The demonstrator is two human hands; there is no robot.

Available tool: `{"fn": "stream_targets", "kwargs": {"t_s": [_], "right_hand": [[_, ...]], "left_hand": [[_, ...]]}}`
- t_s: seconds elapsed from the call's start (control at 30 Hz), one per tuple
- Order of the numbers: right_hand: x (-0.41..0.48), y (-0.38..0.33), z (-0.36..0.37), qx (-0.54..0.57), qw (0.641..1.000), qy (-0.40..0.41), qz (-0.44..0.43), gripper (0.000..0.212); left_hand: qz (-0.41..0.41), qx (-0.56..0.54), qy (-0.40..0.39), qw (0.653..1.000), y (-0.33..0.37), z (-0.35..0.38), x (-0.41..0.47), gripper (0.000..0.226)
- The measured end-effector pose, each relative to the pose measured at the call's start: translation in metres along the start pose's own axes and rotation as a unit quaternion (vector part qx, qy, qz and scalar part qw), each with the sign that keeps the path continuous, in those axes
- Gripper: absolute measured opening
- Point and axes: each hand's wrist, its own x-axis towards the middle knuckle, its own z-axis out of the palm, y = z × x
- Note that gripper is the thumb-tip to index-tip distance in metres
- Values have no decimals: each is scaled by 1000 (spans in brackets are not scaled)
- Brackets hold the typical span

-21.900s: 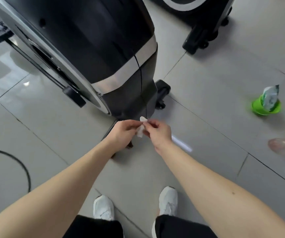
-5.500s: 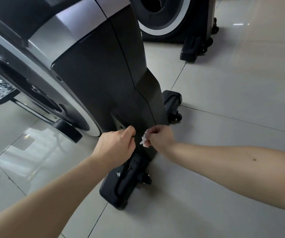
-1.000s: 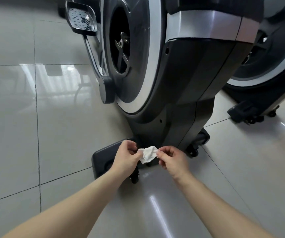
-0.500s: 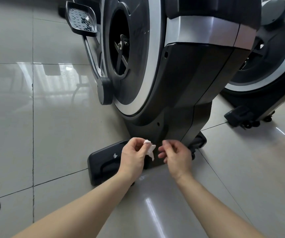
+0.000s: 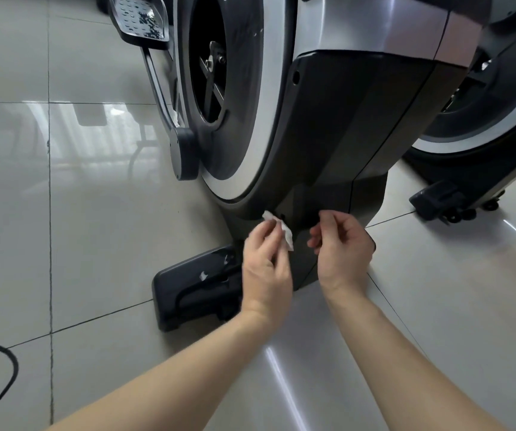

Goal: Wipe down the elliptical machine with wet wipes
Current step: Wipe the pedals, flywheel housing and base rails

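Just above the left grip (image 5: 266, 262), the wet wipe (image 5: 281, 227) is now pinched by it alone, released by the empty, loosely curled right grip (image 5: 342, 247), so the elliptical machine (image 5: 343, 119) can be wiped again.

Tiled floor (image 5: 95, 244) bears elliptical machine (image 5: 343, 119), second machine (image 5: 493, 113), black cable (image 5: 9, 373).

A black cable (image 5: 15, 368) loops on the glossy grey tiled floor (image 5: 88, 213), well to the left of the left hand (image 5: 266, 265). Beyond the right hand (image 5: 343, 247), to its right, stands a second machine (image 5: 493, 113). Its black castored foot (image 5: 437, 200) rests on the tiles.
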Motion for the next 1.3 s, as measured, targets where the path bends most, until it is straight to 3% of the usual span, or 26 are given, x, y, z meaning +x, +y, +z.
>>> {"fn": "stream_targets", "kwargs": {"t_s": [0.1, 0.2, 0.33, 0.5, 0.57, 0.73, 0.9, 1.2, 1.3], "right_hand": [[1, -1, -3, -12, 1000, -7, -7, 17], [1, -2, -7, -23, 1000, -14, -12, 18], [1, 2, -6, -10, 1000, -13, -2, 18], [-2, 4, -5, 35, 999, -16, 33, 16], [-1, 2, -4, 40, 999, -17, 32, 16], [-1, 3, -4, 30, 999, -17, 24, 19], [1, 3, -2, 48, 998, -12, 35, 19], [-7, 17, -4, 57, 996, -13, 70, 19], [-4, 15, -2, 64, 995, -6, 73, 20]], "left_hand": [[-4, 28, -120, 992, 7, 5, -23, 65], [22, 26, -138, 990, 12, 5, -20, 73], [-8, 25, -131, 991, 7, 15, -21, 74], [-169, 54, -174, 969, -45, 6, -44, 78], [-181, 17, -178, 967, -40, 6, -44, 80], [-90, -29, -178, 979, 2, 15, -50, 89], [-39, -47, -158, 986, -11, 12, -29, 94], [-275, -8, -165, 947, -59, 18, -44, 95], [-200, -52, -144, 968, -26, 19, -35, 97]]}}
